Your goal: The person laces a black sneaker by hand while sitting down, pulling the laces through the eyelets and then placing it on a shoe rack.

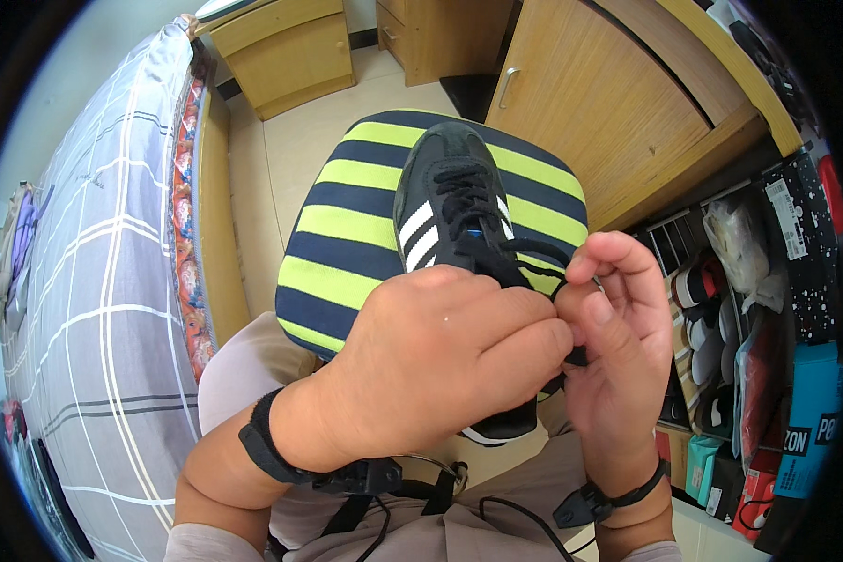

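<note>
A black sneaker [416,190] with white side stripes rests on a striped stool [351,175], its toe pointing away from me. Black shoelaces [460,184] cross its tongue, and a loose length [541,247] runs off to the right. My left hand [456,344] reaches across the heel end and pinches the lace on the shoe's right side, hiding much of the ankle opening. Fingertips of my right hand [622,330] meet those of the left, also gripping the lace. Exactly how the lace passes between the fingers is hidden.
A bed with a checked sheet [91,281] runs along the left. Wooden cabinets [590,105] stand at the back and right. On the right, a rack [681,372] holds several shoes beside a speckled box [804,246] and a blue box [811,393]. My legs flank the stool.
</note>
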The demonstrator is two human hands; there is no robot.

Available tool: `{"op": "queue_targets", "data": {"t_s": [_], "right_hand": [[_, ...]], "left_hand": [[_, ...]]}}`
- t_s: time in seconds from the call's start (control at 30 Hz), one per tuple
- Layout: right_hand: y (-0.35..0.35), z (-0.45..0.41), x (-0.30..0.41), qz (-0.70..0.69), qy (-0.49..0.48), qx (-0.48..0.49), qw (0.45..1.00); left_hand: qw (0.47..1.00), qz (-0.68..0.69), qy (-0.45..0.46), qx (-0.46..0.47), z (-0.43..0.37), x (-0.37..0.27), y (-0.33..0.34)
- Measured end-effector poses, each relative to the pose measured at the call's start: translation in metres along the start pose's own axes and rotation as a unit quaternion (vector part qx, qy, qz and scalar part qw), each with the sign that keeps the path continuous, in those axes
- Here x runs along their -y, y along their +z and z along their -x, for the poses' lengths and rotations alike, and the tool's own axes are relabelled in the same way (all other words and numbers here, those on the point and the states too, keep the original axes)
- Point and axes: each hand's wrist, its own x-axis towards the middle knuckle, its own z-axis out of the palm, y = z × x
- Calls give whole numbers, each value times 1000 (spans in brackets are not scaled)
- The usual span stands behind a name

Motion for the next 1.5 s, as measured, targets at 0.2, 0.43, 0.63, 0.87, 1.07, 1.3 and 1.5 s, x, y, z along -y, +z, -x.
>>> {"op": "queue_targets", "data": {"t_s": [0.2, 0.43, 0.63, 0.87, 1.07, 1.3, 1.5], "right_hand": [[-1, -1, 5, -3, -17, -7, 1000], [-9, -2, 8, 281, -108, 43, 953], [-9, -3, -1, 188, -76, 55, 978], [-8, -2, 0, 92, -104, 71, 988], [-13, -4, 6, 250, -127, 76, 957], [-4, 1, 16, 225, 33, 61, 972], [-5, -2, 15, 190, 67, 47, 978]], "left_hand": [[1000, 21, 3, 1, 0, 4, -6], [995, 85, -16, -58, -4, 13, -10], [990, 69, -79, 90, -1, -8, -2], [991, 119, -59, 11, 1, -5, 5], [991, 115, -49, -54, -4, 5, -6], [993, 94, -64, -42, -2, 6, -15], [996, 73, -33, -41, 0, 10, -16]]}}
